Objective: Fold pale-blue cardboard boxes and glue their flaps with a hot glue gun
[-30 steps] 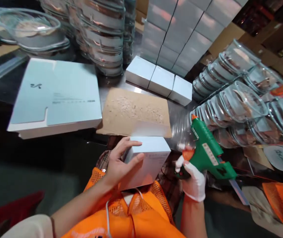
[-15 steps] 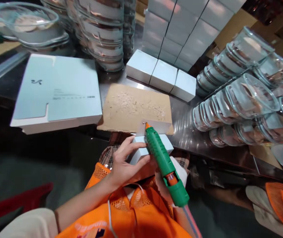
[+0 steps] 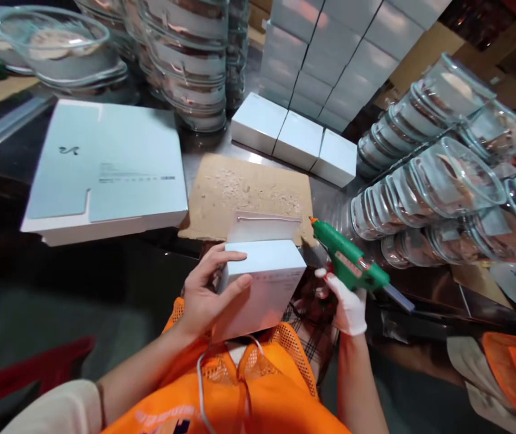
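Note:
My bare left hand (image 3: 215,286) grips the left side of a small white box (image 3: 267,265), thumb on its near face and fingers over the top. The box rests tilted at my lap, against the table edge. Its raised flap (image 3: 264,229) points away from me and carries a thin line of glue along the far edge. In my white-gloved right hand (image 3: 346,304) is a green glue gun (image 3: 348,256), fingers wrapped round its handle. The gun's orange nozzle is to the right of the flap, apart from it. A clear glue stick pokes out of its rear.
A glue-spotted cardboard sheet (image 3: 249,190) lies on the metal table before me. On the left is a large white box (image 3: 108,163). Three small boxes (image 3: 298,138) stand behind, below a stacked wall of boxes (image 3: 330,54). Glass containers (image 3: 430,181) are piled at right, more (image 3: 190,66) at back left.
The glue gun has swung right, off the flap, and my right hand has come into view. A glue line now runs along the flap. My left hand and the box have shifted slightly left.

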